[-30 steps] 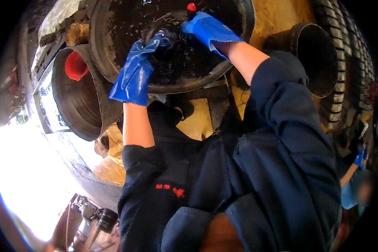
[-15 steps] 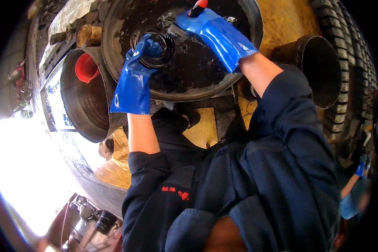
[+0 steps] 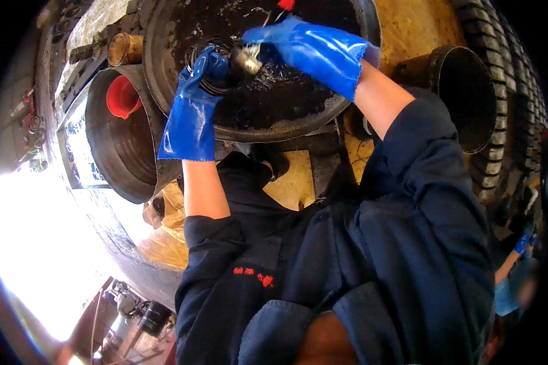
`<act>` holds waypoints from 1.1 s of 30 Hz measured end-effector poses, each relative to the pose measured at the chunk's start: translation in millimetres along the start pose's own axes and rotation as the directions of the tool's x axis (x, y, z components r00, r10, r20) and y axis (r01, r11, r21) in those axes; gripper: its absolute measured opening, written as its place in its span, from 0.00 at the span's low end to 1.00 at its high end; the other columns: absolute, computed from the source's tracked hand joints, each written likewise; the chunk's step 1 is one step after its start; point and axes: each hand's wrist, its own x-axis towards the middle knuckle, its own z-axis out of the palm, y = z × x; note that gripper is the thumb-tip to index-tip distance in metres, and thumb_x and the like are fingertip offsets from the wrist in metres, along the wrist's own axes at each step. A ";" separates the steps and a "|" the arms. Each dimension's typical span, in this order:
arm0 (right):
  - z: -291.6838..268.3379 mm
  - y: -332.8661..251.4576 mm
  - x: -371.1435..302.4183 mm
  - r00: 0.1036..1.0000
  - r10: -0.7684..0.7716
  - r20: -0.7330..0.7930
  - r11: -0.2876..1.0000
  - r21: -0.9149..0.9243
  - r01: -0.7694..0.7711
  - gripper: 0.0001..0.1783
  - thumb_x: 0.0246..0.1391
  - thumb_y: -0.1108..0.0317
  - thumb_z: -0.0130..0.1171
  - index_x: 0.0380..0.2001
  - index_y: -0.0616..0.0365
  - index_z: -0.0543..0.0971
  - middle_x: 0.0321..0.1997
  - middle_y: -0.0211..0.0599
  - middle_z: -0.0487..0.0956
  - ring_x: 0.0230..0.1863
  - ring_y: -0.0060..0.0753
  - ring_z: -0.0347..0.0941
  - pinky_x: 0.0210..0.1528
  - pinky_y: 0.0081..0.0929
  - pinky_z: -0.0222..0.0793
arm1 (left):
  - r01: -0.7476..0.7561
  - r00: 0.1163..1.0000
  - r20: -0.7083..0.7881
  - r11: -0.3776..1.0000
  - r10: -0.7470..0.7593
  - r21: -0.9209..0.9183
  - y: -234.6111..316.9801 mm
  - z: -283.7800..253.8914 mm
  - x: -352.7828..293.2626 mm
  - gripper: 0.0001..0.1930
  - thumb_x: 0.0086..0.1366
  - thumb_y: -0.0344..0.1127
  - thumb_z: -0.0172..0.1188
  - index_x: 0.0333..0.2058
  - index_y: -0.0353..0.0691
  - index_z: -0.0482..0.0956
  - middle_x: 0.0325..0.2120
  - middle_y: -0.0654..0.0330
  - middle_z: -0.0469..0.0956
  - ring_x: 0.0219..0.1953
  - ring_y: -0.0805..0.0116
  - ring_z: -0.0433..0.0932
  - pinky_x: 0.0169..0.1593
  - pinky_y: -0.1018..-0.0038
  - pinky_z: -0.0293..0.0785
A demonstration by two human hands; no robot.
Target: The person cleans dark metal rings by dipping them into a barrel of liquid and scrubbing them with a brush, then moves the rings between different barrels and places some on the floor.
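Observation:
My left hand, in a blue rubber glove, grips a stack of dark metal rings over a wide round basin. Its fingers are curled through the rings. My right hand, gloved the same way, is closed around a paintbrush with a red-tipped handle. The pale bristles are beside the right side of the rings; whether they touch is unclear. Dark, wet liquid with glints and some froth lies in the basin below both hands.
Left of the basin sits a dark drum with a red container in it, below a brown cylinder. To the right are an open black bucket and tyres. Another person's blue-gloved hand shows at far right.
My right hand has turned and come left and slightly down, bringing the brush's bristles beside the rings. The left hand stays nearly in place, still holding the rings.

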 end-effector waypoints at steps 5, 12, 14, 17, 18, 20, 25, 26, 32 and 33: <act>26.5 0.4 33.4 0.971 0.233 0.048 0.950 -0.223 -0.217 0.21 0.60 0.47 0.64 0.48 0.48 0.85 0.43 0.38 0.86 0.41 0.43 0.82 0.47 0.38 0.78 | 0.000 0.999 -0.035 0.986 0.006 0.166 -9.9 -9.8 -23.0 0.16 0.73 0.40 0.56 0.53 0.37 0.82 0.44 0.58 0.84 0.49 0.64 0.79 0.59 0.66 0.71; 35.7 21.8 32.6 0.800 -0.590 -0.104 0.678 -0.602 0.422 0.17 0.59 0.59 0.65 0.52 0.41 0.82 0.46 0.38 0.84 0.48 0.45 0.82 0.53 0.39 0.80 | 0.004 0.999 -0.033 0.959 0.005 0.284 -18.6 -11.1 -39.7 0.16 0.73 0.40 0.56 0.52 0.37 0.82 0.43 0.58 0.84 0.49 0.64 0.79 0.59 0.67 0.71; 36.7 17.6 35.7 0.886 -0.456 -0.082 0.797 -0.482 0.365 0.15 0.60 0.57 0.64 0.50 0.41 0.82 0.47 0.36 0.85 0.48 0.46 0.82 0.53 0.40 0.80 | 0.014 0.999 -0.032 0.952 -0.004 0.306 -20.4 -9.6 -41.1 0.16 0.73 0.41 0.56 0.51 0.37 0.82 0.43 0.58 0.84 0.48 0.64 0.79 0.59 0.67 0.71; 38.6 4.3 34.2 0.991 -0.022 -0.131 0.919 -0.392 -0.032 0.15 0.62 0.52 0.62 0.47 0.42 0.83 0.45 0.37 0.85 0.46 0.46 0.82 0.52 0.40 0.80 | 0.020 1.000 -0.026 0.940 -0.012 0.340 -20.5 -10.1 -40.7 0.16 0.73 0.41 0.56 0.51 0.37 0.83 0.43 0.58 0.84 0.48 0.65 0.79 0.58 0.68 0.71; 37.1 -0.8 34.2 0.990 0.078 -0.116 0.918 -0.379 -0.117 0.23 0.57 0.45 0.64 0.49 0.46 0.85 0.47 0.40 0.86 0.46 0.45 0.83 0.48 0.42 0.80 | 0.023 1.000 -0.027 0.937 -0.014 0.347 -22.4 -11.2 -42.8 0.16 0.73 0.41 0.56 0.51 0.37 0.83 0.43 0.58 0.84 0.48 0.65 0.79 0.58 0.68 0.71; 37.5 12.3 36.4 0.994 0.098 -0.048 0.928 -0.355 -0.109 0.21 0.57 0.45 0.63 0.44 0.46 0.85 0.42 0.40 0.86 0.43 0.46 0.83 0.46 0.43 0.79 | 0.029 1.000 -0.009 0.932 -0.027 0.360 -26.9 -4.8 -43.1 0.16 0.73 0.41 0.56 0.51 0.37 0.83 0.43 0.58 0.84 0.48 0.65 0.79 0.58 0.68 0.71; 20.6 11.9 11.2 0.963 0.182 0.199 0.982 0.015 -0.189 0.14 0.58 0.60 0.62 0.45 0.46 0.87 0.39 0.45 0.86 0.37 0.48 0.82 0.42 0.38 0.77 | 0.015 0.999 0.025 0.922 -0.027 0.388 -27.2 8.7 -37.3 0.16 0.73 0.41 0.56 0.50 0.37 0.83 0.42 0.58 0.85 0.48 0.65 0.79 0.58 0.69 0.71; 20.7 30.9 8.0 0.986 0.014 0.168 0.999 -0.051 -0.005 0.17 0.58 0.67 0.58 0.49 0.43 0.85 0.39 0.45 0.86 0.37 0.48 0.82 0.41 0.38 0.78 | 0.001 0.999 0.050 0.920 -0.023 0.392 -25.3 18.8 -31.3 0.16 0.73 0.41 0.56 0.50 0.37 0.83 0.42 0.58 0.85 0.47 0.65 0.79 0.58 0.69 0.71; -3.4 -15.7 -15.5 0.968 -0.194 0.157 0.941 -0.250 0.229 0.19 0.63 0.74 0.52 0.53 0.48 0.83 0.39 0.53 0.84 0.36 0.46 0.82 0.43 0.38 0.78 | -0.119 0.989 0.126 0.931 0.080 0.345 5.5 32.7 -28.9 0.17 0.73 0.42 0.55 0.49 0.37 0.84 0.42 0.58 0.85 0.47 0.66 0.79 0.58 0.70 0.71; -5.9 -31.5 -17.6 0.999 -0.012 0.051 0.997 0.070 0.008 0.16 0.65 0.67 0.53 0.52 0.55 0.83 0.39 0.51 0.84 0.41 0.44 0.81 0.55 0.38 0.74 | -0.142 0.984 0.150 0.941 0.099 0.306 0.5 36.4 -34.1 0.17 0.73 0.42 0.55 0.49 0.37 0.84 0.42 0.58 0.85 0.47 0.66 0.79 0.58 0.70 0.71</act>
